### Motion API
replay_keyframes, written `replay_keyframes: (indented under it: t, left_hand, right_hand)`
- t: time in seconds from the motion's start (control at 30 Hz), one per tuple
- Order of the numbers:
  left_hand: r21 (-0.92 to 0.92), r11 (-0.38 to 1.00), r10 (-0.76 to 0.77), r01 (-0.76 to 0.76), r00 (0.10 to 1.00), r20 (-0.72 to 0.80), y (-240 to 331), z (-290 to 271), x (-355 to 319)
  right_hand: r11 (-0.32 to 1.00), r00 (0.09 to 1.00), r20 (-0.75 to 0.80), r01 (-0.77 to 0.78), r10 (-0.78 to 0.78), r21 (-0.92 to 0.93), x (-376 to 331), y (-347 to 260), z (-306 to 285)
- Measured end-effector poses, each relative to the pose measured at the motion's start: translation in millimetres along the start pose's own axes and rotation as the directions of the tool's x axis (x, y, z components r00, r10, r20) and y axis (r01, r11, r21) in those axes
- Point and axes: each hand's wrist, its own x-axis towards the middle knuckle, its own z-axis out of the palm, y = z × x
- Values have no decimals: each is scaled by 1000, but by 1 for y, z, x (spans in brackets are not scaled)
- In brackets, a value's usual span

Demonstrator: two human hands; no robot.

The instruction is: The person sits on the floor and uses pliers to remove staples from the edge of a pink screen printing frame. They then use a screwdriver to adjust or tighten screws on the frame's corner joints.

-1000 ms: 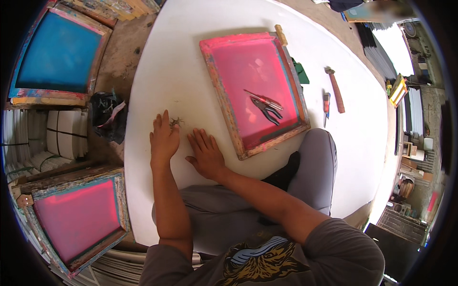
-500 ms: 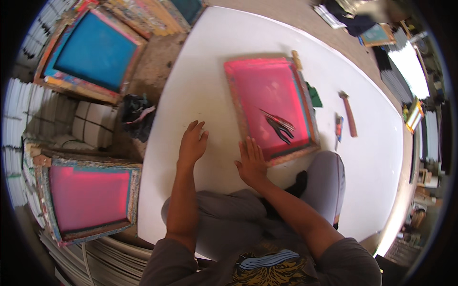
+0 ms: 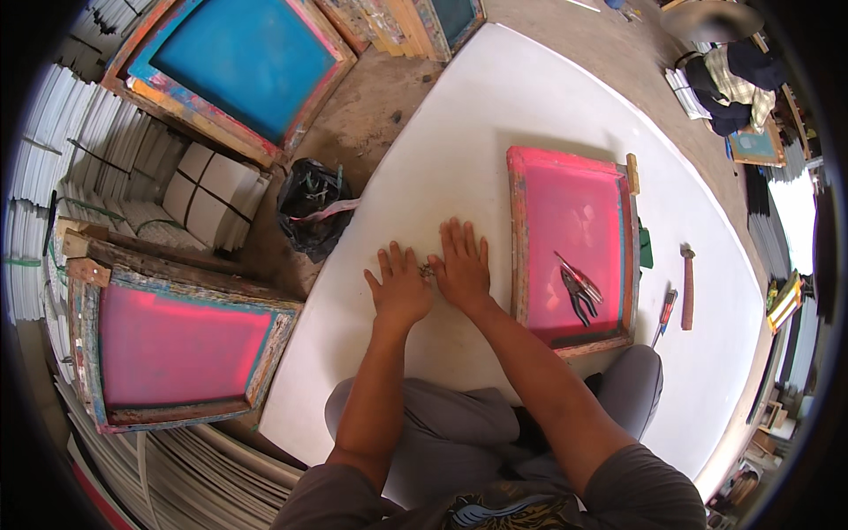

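Observation:
My left hand (image 3: 402, 287) and my right hand (image 3: 463, 269) lie palm down on the white board (image 3: 459, 132), fingers stretched out. Between them sits a small cluster of dark bits (image 3: 427, 268), too small to name, touched by the inner edges of the hands. Right of my right hand rests a wooden screen-printing frame (image 3: 519, 238) with pink mesh. On its mesh lie black-handled pliers (image 3: 579, 299) and a thin red tool (image 3: 574, 272), perhaps a screwdriver.
To the right lie a hammer (image 3: 687, 291), a screwdriver (image 3: 666, 311) and a green piece (image 3: 646, 246). Left of the board are a black plastic bag (image 3: 311, 208), another pink screen frame (image 3: 181, 349), a blue one (image 3: 243, 66) and stacked white sheets (image 3: 205, 196).
Both hands have come together on the board: my right hand left the pink frame's edge and moved left; my left hand came down beside it. The view has turned left.

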Motion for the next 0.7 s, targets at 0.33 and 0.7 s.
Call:
replay_keyframes:
  t: [0.33, 0.7]
  left_hand:
    - [-178, 984, -28, 27, 1000, 0, -23, -25, -4]
    - [-119, 992, -27, 33, 998, 50, -20, -28, -12]
  right_hand:
    - [987, 997, -11, 84, -83, 134, -7, -8, -1]
    - [990, 989, -47, -142, 142, 9, -61, -27, 12]
